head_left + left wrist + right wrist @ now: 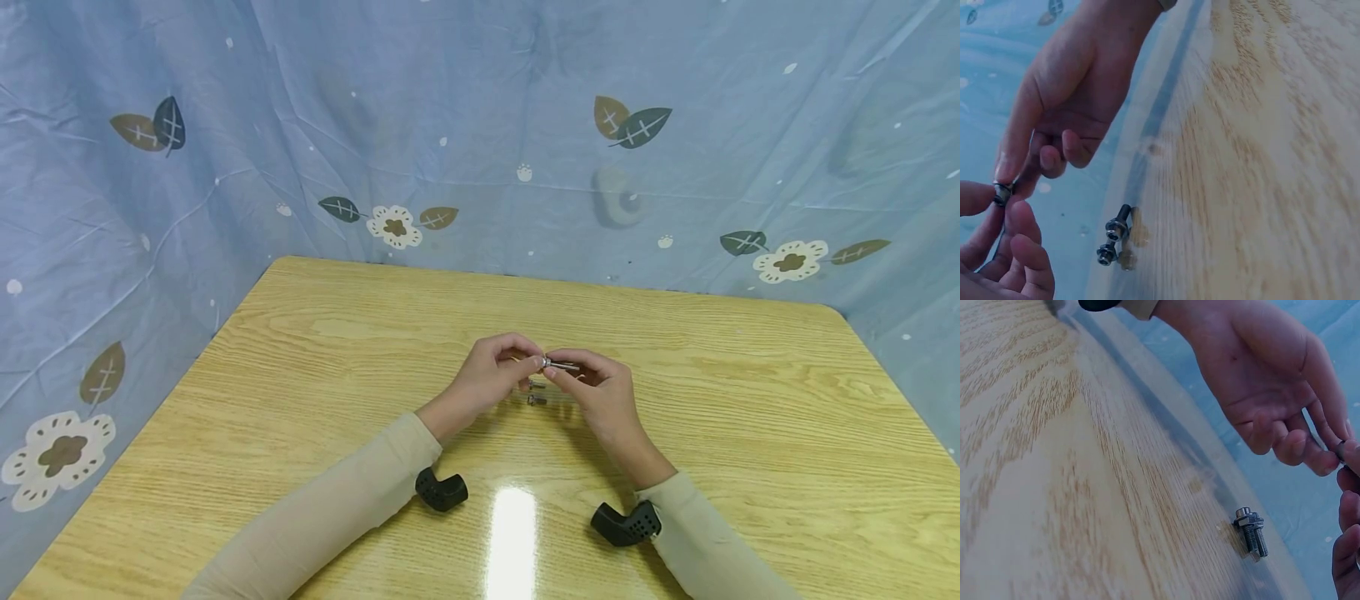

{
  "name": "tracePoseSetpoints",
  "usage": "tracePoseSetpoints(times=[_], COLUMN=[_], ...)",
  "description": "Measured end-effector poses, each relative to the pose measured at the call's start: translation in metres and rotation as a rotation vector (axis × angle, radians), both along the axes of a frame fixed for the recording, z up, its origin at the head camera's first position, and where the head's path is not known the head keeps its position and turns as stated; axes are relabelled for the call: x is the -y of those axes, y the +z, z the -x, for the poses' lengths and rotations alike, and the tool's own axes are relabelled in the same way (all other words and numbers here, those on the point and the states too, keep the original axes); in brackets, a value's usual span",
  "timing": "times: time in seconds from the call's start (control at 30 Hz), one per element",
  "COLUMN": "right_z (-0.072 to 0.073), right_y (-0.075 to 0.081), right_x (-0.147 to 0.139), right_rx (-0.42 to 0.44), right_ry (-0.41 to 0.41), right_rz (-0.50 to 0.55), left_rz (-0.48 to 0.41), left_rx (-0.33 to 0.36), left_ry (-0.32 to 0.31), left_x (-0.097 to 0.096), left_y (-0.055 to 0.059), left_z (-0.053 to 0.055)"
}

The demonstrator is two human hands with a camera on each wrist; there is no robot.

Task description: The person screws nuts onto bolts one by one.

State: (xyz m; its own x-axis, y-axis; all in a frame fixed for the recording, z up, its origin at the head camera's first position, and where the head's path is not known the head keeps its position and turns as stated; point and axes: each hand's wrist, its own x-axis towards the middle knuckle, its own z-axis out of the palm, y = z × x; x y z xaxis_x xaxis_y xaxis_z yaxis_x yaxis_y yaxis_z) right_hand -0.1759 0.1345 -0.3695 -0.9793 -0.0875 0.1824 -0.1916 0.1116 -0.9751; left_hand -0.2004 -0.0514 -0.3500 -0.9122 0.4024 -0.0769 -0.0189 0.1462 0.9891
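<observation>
Above the middle of the table, my two hands meet at a small metal bolt [1002, 194]. My left hand [486, 375] pinches its head end between thumb and forefinger. From the other side, my right hand [606, 393] pinches the same bolt, thumb against it. A thin metal rod [1313, 428] shows along the right fingers; cannot tell whether it is part of the bolt. Just below the hands, two more bolts [537, 400] with ring-like collars lie close together on the tabletop, and they also appear in the left wrist view [1116, 228].
The wood-grain table [360, 333] has rounded far corners and a bright light reflection near its front. A blue curtain [480, 125] with leaves and flowers hangs behind and at both sides. Black wrist mounts [442, 490] sit at both sleeves.
</observation>
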Motion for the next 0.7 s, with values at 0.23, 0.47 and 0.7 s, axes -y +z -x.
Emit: tracePoseSetpoints(times=[0.23, 0.47, 0.7], right_z=[0.0006, 0.0005, 0.0], right_y=[-0.0011, -0.0011, -0.001], right_x=[-0.001, -0.0011, -0.0005], right_rx=[0.006, 0.0, -0.04], right_ry=[-0.017, -0.025, -0.001], right_rz=[-0.031, -0.036, -0.032], left_rz=[0.035, -0.035, -0.047], left_rx=[-0.144, -0.087, -0.017], left_ry=[0.002, 0.018, 0.025], left_x=[0.0009, -0.0004, -0.0011], left_y=[0.0017, 0.0017, 0.0018], left_z=[-0.0029, -0.0038, -0.0024])
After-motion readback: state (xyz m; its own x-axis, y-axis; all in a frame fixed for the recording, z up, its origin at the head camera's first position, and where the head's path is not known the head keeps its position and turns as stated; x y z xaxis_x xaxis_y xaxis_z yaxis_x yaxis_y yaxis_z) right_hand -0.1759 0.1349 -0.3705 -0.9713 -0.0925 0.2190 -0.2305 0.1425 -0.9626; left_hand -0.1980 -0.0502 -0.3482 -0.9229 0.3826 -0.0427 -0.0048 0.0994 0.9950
